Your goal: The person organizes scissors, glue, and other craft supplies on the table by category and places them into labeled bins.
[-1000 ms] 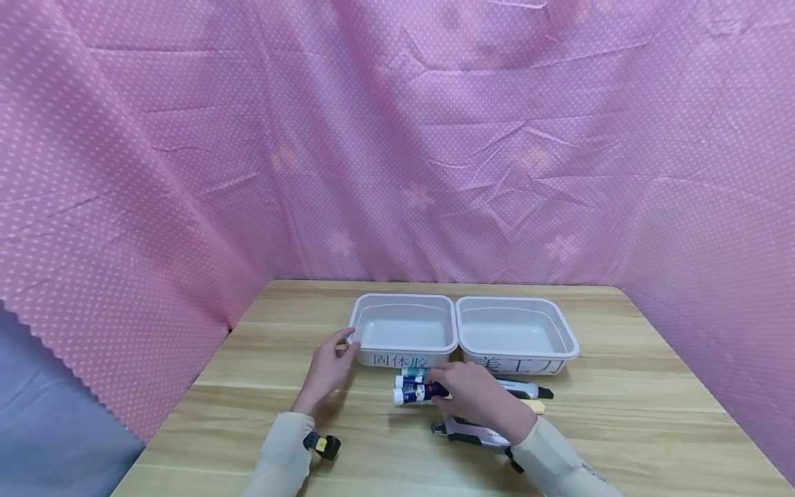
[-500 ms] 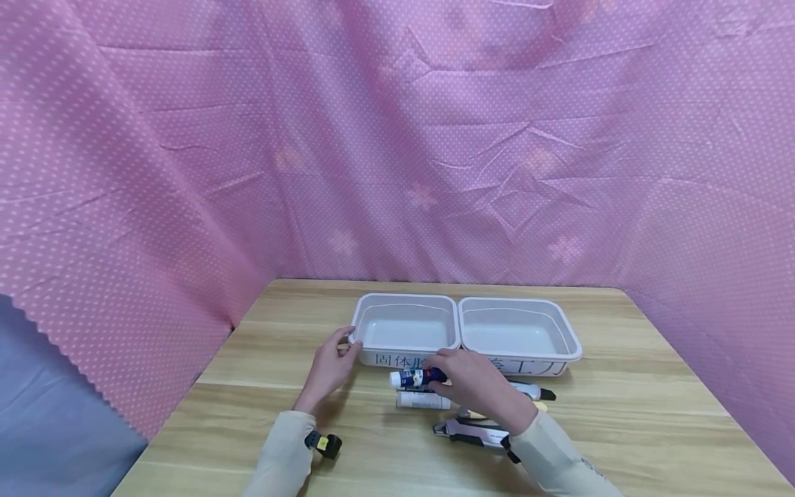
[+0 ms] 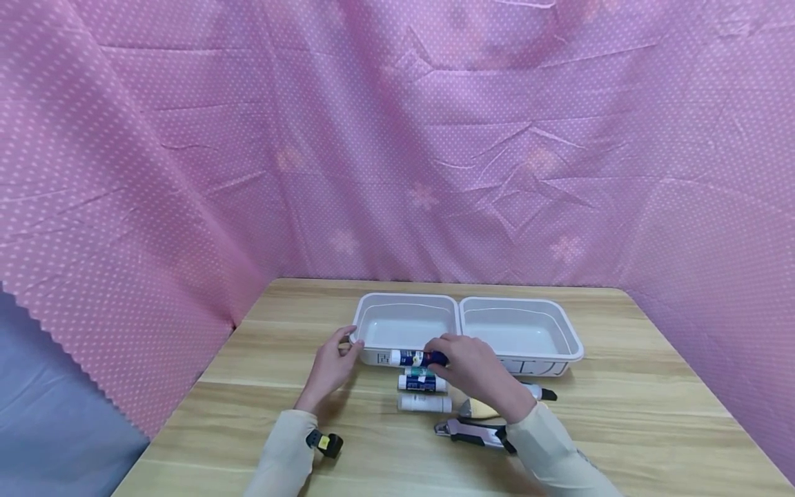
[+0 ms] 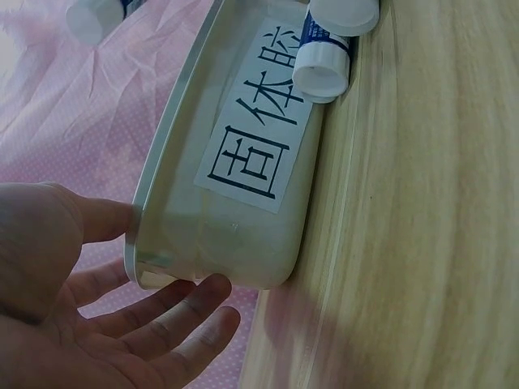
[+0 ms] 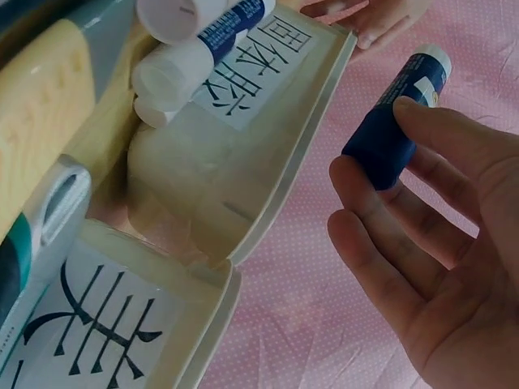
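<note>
Loosely, the left hand touches the left tray at its near corner, presumably steadying it; the right hand pinches a glue stick by its blue end, raised by the near rim.

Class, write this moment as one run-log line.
Right hand: holds blue glue stick above table | left hand: touches left bin | pink cutter: on table

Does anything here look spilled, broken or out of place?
Nothing stands out. The left bin and right bin stand upright side by side, the loose glue sticks lie in a row, and the right hand holds a blue glue stick up by the left bin. The right arm partly hides the cutters, so I can't check those fully.
</note>
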`<move>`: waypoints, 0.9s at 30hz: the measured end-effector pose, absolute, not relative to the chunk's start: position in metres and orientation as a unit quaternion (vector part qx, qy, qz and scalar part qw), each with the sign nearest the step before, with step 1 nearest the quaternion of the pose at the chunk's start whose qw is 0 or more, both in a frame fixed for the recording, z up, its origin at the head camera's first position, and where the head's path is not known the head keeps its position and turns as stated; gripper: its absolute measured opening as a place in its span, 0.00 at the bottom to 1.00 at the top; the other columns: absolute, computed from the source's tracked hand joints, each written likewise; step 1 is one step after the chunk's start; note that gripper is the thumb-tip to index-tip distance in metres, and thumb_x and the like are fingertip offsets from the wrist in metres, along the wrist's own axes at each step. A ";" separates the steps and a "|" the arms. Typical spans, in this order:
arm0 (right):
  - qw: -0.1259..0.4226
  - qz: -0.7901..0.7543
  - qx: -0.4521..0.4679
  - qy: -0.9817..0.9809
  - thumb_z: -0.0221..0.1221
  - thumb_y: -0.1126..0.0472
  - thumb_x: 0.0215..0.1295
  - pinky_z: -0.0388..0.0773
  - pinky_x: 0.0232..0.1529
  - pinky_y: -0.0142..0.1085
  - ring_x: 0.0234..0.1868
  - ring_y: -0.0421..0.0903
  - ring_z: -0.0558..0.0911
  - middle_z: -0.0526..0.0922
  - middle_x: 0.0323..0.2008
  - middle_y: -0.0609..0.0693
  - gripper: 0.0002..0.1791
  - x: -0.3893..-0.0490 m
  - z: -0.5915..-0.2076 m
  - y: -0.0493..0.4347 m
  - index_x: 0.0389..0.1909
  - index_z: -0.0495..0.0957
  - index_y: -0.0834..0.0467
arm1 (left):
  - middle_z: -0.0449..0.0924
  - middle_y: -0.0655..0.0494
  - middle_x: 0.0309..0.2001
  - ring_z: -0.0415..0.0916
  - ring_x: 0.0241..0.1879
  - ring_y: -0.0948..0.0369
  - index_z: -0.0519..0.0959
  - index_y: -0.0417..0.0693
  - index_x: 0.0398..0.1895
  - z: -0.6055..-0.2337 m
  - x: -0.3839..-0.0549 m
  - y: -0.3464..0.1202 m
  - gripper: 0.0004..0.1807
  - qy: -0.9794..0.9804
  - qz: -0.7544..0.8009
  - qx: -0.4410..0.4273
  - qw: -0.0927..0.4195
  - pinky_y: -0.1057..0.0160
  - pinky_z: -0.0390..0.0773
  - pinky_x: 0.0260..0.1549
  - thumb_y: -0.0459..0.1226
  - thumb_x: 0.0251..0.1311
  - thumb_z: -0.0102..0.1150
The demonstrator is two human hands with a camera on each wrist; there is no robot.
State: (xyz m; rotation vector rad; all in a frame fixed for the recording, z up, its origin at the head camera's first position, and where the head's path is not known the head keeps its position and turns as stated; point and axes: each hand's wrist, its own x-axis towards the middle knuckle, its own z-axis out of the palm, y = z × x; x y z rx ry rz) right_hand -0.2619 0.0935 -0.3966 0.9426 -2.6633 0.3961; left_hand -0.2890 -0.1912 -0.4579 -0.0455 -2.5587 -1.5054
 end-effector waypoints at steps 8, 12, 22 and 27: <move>0.188 0.163 0.305 -0.919 0.73 0.55 0.61 0.85 0.37 0.35 0.36 0.39 0.85 0.87 0.40 0.42 0.15 -0.265 -0.387 0.092 0.49 0.86 0.48 | 0.75 0.36 0.64 0.81 0.57 0.44 0.67 0.44 0.74 -0.459 -0.290 -0.193 0.29 -0.855 -0.512 -0.015 0.077 0.51 0.85 0.53 0.42 0.74 0.57; 0.207 0.178 0.307 -0.912 0.74 0.56 0.59 0.86 0.39 0.37 0.39 0.42 0.86 0.88 0.42 0.45 0.16 -0.267 -0.385 0.090 0.48 0.86 0.51 | 0.74 0.36 0.65 0.81 0.57 0.44 0.67 0.45 0.74 -0.460 -0.288 -0.194 0.29 -0.855 -0.514 -0.014 0.071 0.52 0.85 0.53 0.42 0.74 0.57; 0.217 0.203 0.283 -0.912 0.71 0.56 0.64 0.87 0.41 0.39 0.40 0.44 0.87 0.89 0.46 0.48 0.15 -0.273 -0.384 0.084 0.51 0.85 0.52 | 0.75 0.37 0.65 0.81 0.57 0.45 0.67 0.45 0.74 -0.459 -0.289 -0.195 0.29 -0.856 -0.511 -0.012 0.074 0.51 0.84 0.53 0.43 0.74 0.57; 0.216 0.217 0.264 -0.915 0.71 0.57 0.64 0.86 0.38 0.37 0.39 0.43 0.87 0.89 0.46 0.48 0.15 -0.276 -0.387 0.081 0.51 0.86 0.53 | 0.75 0.36 0.64 0.81 0.56 0.44 0.68 0.45 0.74 -0.459 -0.289 -0.195 0.28 -0.856 -0.512 -0.017 0.075 0.51 0.85 0.53 0.43 0.74 0.57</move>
